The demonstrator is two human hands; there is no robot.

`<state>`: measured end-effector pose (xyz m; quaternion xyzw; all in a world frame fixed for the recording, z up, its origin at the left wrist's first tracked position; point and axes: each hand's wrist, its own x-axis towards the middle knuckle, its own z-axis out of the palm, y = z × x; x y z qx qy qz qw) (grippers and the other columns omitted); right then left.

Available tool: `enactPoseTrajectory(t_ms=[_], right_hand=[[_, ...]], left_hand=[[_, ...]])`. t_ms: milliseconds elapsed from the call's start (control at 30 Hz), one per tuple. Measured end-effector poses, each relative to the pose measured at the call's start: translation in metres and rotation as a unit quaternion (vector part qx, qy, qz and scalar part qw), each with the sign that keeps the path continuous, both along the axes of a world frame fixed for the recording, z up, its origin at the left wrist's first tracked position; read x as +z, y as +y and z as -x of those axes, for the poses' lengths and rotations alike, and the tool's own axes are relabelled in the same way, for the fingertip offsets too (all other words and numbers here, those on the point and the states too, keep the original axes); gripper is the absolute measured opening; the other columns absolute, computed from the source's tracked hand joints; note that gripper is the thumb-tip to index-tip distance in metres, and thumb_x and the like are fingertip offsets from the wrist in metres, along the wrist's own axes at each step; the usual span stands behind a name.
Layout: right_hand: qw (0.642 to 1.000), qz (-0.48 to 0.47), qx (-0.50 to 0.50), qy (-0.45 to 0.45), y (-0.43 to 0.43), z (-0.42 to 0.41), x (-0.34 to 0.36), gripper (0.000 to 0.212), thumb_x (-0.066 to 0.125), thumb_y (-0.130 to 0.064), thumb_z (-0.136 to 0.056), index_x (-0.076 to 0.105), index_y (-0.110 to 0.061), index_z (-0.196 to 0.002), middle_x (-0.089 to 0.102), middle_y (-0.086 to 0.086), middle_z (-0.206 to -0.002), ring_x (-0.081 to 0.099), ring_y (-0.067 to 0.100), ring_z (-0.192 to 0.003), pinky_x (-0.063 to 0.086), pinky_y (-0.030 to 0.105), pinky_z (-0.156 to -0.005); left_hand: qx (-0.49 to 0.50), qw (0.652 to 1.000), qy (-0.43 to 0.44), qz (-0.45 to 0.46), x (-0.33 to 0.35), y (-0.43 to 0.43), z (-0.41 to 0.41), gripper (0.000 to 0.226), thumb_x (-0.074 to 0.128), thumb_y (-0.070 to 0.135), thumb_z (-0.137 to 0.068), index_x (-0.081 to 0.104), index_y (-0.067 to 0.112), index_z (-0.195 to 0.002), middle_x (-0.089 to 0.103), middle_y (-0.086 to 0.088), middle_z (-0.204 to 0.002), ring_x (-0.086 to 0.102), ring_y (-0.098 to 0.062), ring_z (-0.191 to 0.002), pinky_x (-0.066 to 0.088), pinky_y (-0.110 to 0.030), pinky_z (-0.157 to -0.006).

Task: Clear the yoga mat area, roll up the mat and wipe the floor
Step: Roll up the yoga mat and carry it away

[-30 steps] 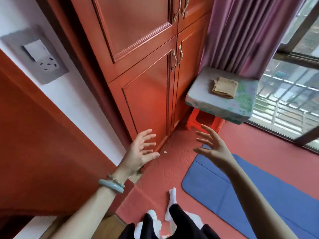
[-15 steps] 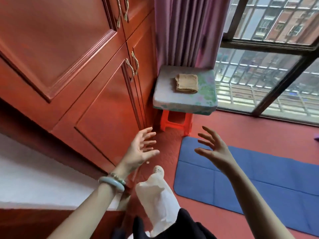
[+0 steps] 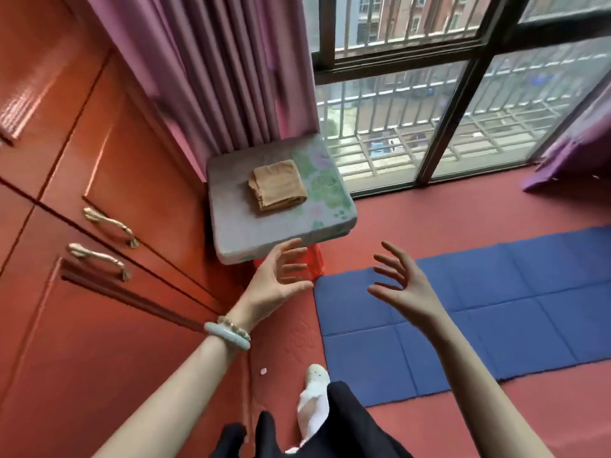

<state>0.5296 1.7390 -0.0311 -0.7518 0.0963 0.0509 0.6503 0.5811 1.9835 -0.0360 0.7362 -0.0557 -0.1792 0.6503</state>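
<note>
Blue yoga mat [image 3: 496,312] lies flat and unrolled on the red floor [image 3: 429,213], right of centre, running off the right edge; its near left corner sits just beside the red stool leg [image 3: 315,264]. Mat surface is matte, divided by crease lines into a grid of rectangular panels, edges a bit fuzzy along the lower side. Nothing rests on the visible part of the mat. Left hand [image 3: 279,282] hangs in the air with fingers spread and slightly curled, palm turned inward, holding nothing; it overlaps the front edge of the cushion [image 3: 238,223] in view, contact cannot be told. The wrist carries a pale green bangle [image 3: 228,335] and a beaded bracelet [image 3: 233,325]. Right hand [image 3: 405,289] hovers over the mat's left end, fingers also spread and loosely bent, empty. Grey cushion with green floral print tops the stool, in the corner between the red-brown wardrobe [image 3: 99,226] and the window [image 3: 413,104]. A folded tan cloth [image 3: 277,185] lies on the cushion, roughly centred. Purple curtain [image 3: 211,71] hangs behind the cushion. White-socked foot [image 3: 314,398] stands on the floor just left of the mat's near edge, with a small pale scrap [image 3: 263,371] on the floor near it. No readable writing, labels or brands anywhere.
</note>
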Motion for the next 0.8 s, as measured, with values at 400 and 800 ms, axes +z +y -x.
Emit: enactPoseTrajectory(t_ms=[400,800], right_hand=[[0.984,0.022,-0.164,0.068,-0.035,-0.041,-0.013,0.071,0.07,-0.001,-0.078,0.041,-0.035,-0.133,0.054,-0.004,-0.125,0.055,0.009,-0.114,0.051,0.012,-0.079],[0.949,0.024,-0.294,0.108,-0.021,-0.074,-0.047,0.063,0.069,0.003,-0.078,0.048,-0.021,-0.133,0.058,0.004,-0.123,0.058,0.015,-0.111,0.049,0.01,-0.076]], left_hand=[[-0.147,0.988,0.046,-0.014,-0.034,-0.037,-0.132,0.076,0.082,0.025,-0.056,0.047,0.03,-0.123,0.057,0.002,-0.125,0.062,-0.017,-0.103,0.052,-0.024,-0.08],[-0.221,0.971,0.09,-0.008,-0.091,-0.066,-0.206,0.068,0.081,0.033,-0.056,0.053,0.036,-0.118,0.059,0.005,-0.124,0.065,-0.015,-0.101,0.052,-0.028,-0.083]])
